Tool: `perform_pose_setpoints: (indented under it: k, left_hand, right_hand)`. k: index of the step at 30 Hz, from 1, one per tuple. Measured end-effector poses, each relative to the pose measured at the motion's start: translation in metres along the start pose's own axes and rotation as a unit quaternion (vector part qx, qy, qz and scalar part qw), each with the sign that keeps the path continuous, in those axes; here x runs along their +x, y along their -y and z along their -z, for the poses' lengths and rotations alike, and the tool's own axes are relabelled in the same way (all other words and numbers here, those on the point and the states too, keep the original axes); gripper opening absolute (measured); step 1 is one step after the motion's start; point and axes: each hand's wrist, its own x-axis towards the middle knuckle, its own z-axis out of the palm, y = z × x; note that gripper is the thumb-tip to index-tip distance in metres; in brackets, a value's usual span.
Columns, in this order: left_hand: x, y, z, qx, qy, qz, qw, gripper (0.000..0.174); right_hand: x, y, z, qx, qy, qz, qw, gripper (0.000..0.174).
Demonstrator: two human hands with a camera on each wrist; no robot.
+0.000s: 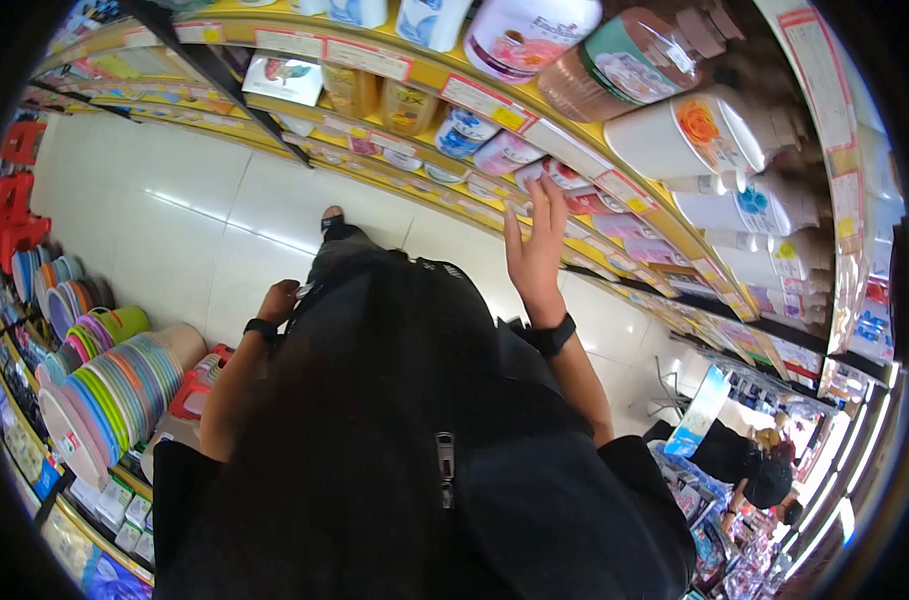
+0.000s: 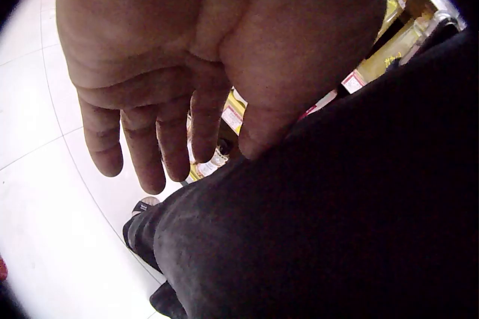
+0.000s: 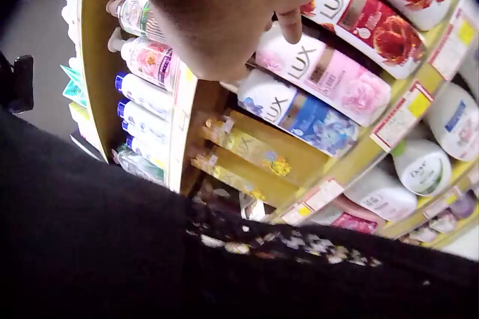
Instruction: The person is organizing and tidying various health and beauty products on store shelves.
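My right hand [image 1: 537, 255] is raised in front of the shelf of bottles, its fingers stretched out and nothing held. In the right wrist view, a fingertip overlaps the pink-and-white LUX bottle [image 3: 337, 80], just below a red-and-white LUX bottle [image 3: 370, 23]. A blue-and-white LUX bottle [image 3: 299, 113] and yellow LUX bottles [image 3: 247, 151] stand on the same shelf. Low beside the body hangs my left hand [image 2: 202, 42], holding nothing. Its fingers point down, loosely straight, near the dark trouser leg [image 2: 299, 222].
Price labels line the yellow shelf edge [image 1: 574, 150]. Larger bottles [image 1: 684, 135] stand on the upper shelf. To the left are stacked coloured basins [image 1: 124, 400] and red plastic stools [image 1: 14, 215]. Another person [image 1: 764, 475] is at the far right. Pale tiles [image 1: 189, 215] cover the floor.
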Motion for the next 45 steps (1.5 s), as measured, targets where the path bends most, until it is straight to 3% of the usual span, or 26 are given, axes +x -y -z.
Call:
perform_pose_setpoints:
  k: [2,4,5,9,11,13,16,19,20,21,22,23,25,27,29,33,36,40,42,45]
  left_hand:
    - [0.000,-0.004,0.002,0.072,0.016,-0.048,0.996,0.031]
    - [-0.006,-0.013,0.002,0.039,0.001,0.001,0.999,0.035]
    - [-0.009,-0.021,0.003,0.048,-0.012,0.007,0.999,0.037]
    - [-0.011,-0.030,0.010,0.021,-0.009,0.024,0.999,0.047]
    - [-0.012,-0.031,0.009,0.009,-0.023,0.038,0.999,0.049]
    - [-0.019,-0.041,0.015,0.011,-0.024,0.055,0.998,0.045]
    - [-0.030,-0.048,0.018,0.009,-0.028,0.066,0.997,0.045]
    - [-0.038,-0.034,0.014,0.011,-0.041,0.068,0.997,0.049]
    - [-0.040,-0.034,0.016,0.032,-0.038,0.058,0.997,0.050]
    - [-0.041,-0.029,0.016,0.034,-0.041,0.059,0.997,0.050]
    - [-0.039,-0.017,0.014,0.053,-0.028,0.044,0.997,0.050]
    - [-0.036,-0.002,0.012,0.071,-0.015,0.029,0.997,0.051]
    - [-0.034,0.003,0.017,0.085,-0.015,0.000,0.996,0.050]
    - [-0.041,-0.025,0.031,0.022,-0.046,0.063,0.997,0.049]
    - [-0.038,-0.030,0.040,0.009,-0.057,0.058,0.997,0.049]
    - [-0.034,-0.033,0.060,-0.029,-0.088,0.024,0.995,0.048]
    - [-0.046,-0.050,0.080,-0.090,-0.085,0.054,0.991,0.048]
    - [-0.064,-0.018,0.101,-0.113,-0.103,0.087,0.984,0.047]
    - [-0.067,0.036,0.101,-0.108,-0.117,0.079,0.984,0.047]
    - [-0.084,0.101,0.116,-0.053,-0.128,0.079,0.987,0.049]
  right_hand:
    - [-0.027,-0.013,-0.005,0.003,0.082,-0.011,0.997,0.036]
    - [-0.061,-0.032,-0.020,0.046,0.191,-0.078,0.977,0.029]
    - [-0.078,-0.039,-0.025,0.072,0.262,-0.125,0.954,0.026]
    - [-0.167,-0.088,-0.051,-0.042,0.473,-0.166,0.864,0.025]
    - [-0.215,-0.110,-0.057,-0.069,0.513,-0.215,0.828,0.026]
    - [-0.305,-0.175,-0.087,0.025,0.498,-0.247,0.831,0.024]
    - [-0.383,-0.239,-0.108,0.036,0.491,-0.241,0.836,0.024]
    - [-0.351,-0.222,-0.097,0.023,0.469,-0.258,0.844,0.025]
    - [-0.326,-0.219,-0.086,-0.065,0.493,-0.027,0.867,0.028]
    - [-0.293,-0.199,-0.077,-0.062,0.492,-0.026,0.868,0.028]
    - [-0.265,-0.182,-0.072,0.006,0.456,-0.195,0.868,0.027]
    - [-0.248,-0.174,-0.076,0.073,0.406,-0.358,0.838,0.027]
    - [-0.231,-0.179,-0.091,0.137,0.357,-0.406,0.830,0.028]
    - [-0.214,-0.179,-0.101,0.126,0.384,-0.389,0.828,0.032]
    - [-0.199,-0.163,-0.104,0.148,0.331,-0.410,0.837,0.034]
    - [-0.203,-0.156,-0.117,0.132,0.363,-0.409,0.826,0.036]
    - [-0.208,-0.138,-0.117,0.079,0.398,-0.362,0.839,0.035]
    - [-0.203,-0.110,-0.134,0.039,0.437,-0.309,0.844,0.032]
    - [-0.194,-0.094,-0.146,0.033,0.446,-0.286,0.847,0.032]
    - [-0.170,-0.060,-0.181,0.029,0.467,-0.328,0.821,0.032]
